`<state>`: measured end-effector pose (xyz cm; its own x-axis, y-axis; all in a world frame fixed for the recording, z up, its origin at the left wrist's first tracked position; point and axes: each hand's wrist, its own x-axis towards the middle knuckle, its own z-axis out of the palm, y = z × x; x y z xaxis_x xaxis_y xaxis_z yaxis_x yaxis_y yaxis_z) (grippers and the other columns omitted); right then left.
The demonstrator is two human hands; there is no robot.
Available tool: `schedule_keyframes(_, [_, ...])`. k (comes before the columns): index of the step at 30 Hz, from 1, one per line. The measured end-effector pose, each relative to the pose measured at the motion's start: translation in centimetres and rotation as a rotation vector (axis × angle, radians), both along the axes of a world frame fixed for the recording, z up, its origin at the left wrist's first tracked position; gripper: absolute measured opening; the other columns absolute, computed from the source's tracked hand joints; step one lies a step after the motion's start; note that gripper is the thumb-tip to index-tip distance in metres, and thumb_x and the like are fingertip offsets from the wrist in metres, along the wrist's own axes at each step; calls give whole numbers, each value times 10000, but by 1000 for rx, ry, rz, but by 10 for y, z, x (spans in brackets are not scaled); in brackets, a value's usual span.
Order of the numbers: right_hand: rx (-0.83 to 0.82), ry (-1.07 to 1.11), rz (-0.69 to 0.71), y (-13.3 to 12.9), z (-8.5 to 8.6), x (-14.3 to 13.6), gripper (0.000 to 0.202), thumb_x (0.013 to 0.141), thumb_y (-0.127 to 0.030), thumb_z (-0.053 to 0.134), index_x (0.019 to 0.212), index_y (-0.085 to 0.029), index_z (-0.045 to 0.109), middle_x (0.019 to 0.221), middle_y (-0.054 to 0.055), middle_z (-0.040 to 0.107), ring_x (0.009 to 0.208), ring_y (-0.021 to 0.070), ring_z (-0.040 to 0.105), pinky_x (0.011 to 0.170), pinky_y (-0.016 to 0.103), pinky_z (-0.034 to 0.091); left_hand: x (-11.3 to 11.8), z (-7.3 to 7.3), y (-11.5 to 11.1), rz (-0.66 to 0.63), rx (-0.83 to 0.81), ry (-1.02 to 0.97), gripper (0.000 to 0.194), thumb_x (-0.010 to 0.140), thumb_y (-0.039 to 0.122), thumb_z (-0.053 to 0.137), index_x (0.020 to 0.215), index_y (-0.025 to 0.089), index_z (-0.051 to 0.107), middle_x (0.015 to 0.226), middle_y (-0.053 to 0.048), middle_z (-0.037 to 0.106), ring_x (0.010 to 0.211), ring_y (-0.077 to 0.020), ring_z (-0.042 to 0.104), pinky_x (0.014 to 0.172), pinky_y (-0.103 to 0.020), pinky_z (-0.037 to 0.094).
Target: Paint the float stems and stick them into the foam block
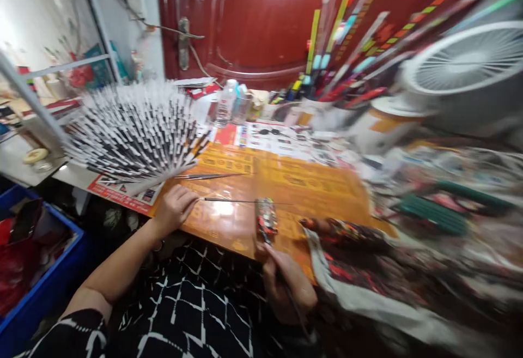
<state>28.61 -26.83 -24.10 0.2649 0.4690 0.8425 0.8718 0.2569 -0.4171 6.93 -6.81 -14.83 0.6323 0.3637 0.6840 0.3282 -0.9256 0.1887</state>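
Note:
My left hand [175,209] is closed on the near end of a thin dark rod [229,200], which points right across the orange-covered table [220,227]. In my right hand [288,284], the fingers are wrapped round the handle of a tool with a wide, mottled head [267,216]. The rod's thin far part passes over or beside that head; the exact contact is blurred. Behind my left hand lie a few more dark rods [208,176]. A large fanned bundle of black-and-white sticks [134,129] rests at the table's left.
A blue bin [49,265] stands low at the left. Bottles [226,102] are at the back, before a red door [245,20]. At the right are a white fan [469,58], containers of colourful sticks, a stained roll [347,232] and plastic-wrapped clutter with a green object [433,213].

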Motion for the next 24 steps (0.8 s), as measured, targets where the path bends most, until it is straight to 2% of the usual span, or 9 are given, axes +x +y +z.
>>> schedule_keyframes(3, [2,-1,50,-6,-8,12,290,915,-184,603,1188,-219,695,956,42,771,812,211,745,758,347,621,-33,23,-20,77,126,-56,157,1009,203,503,1057,186,651,887,-65,668,830,-187,599,779,-337,520])
schedule_keyframes(7, [-23,-77,136,-3,-16,29,337,910,-260,607,1237,-229,683,972,59,772,791,234,742,728,359,610,-100,69,-51,179,262,-33,214,994,173,519,1158,231,643,956,-56,675,872,-176,611,806,-330,529])
schedule_keyframes(11, [-22,-58,170,-3,-9,24,350,912,-278,599,1247,-242,692,986,70,766,816,260,735,747,396,596,-166,124,-71,331,356,80,233,979,180,557,1128,297,693,939,-37,675,918,-187,599,836,-334,527])
schedule_keyframes(14, [2,3,172,-6,2,11,385,923,-234,587,1298,-243,677,986,72,760,806,255,724,764,411,578,-196,152,-71,423,441,196,224,981,201,561,1098,304,721,947,-42,670,935,-200,577,864,-346,512])
schedule_keyframes(17, [-25,19,98,-6,12,4,378,946,-242,574,1310,-261,674,996,64,756,813,252,718,789,420,572,-209,158,-59,539,493,288,220,995,215,534,1075,284,727,971,-57,657,967,-218,560,894,-375,487])
schedule_keyframes(19, [-19,-12,64,-5,15,5,351,950,-263,584,1284,-262,693,989,57,757,828,250,719,814,420,574,-211,153,-47,589,493,300,221,999,216,523,1066,273,725,992,-65,650,1003,-229,550,908,-389,468])
schedule_keyframes(24, [21,-58,160,-3,12,10,366,942,-256,597,1298,-235,682,971,58,761,794,239,721,766,392,574,-203,135,-20,621,563,292,226,996,179,517,1049,251,725,997,-67,650,1019,-233,530,897,-380,450])
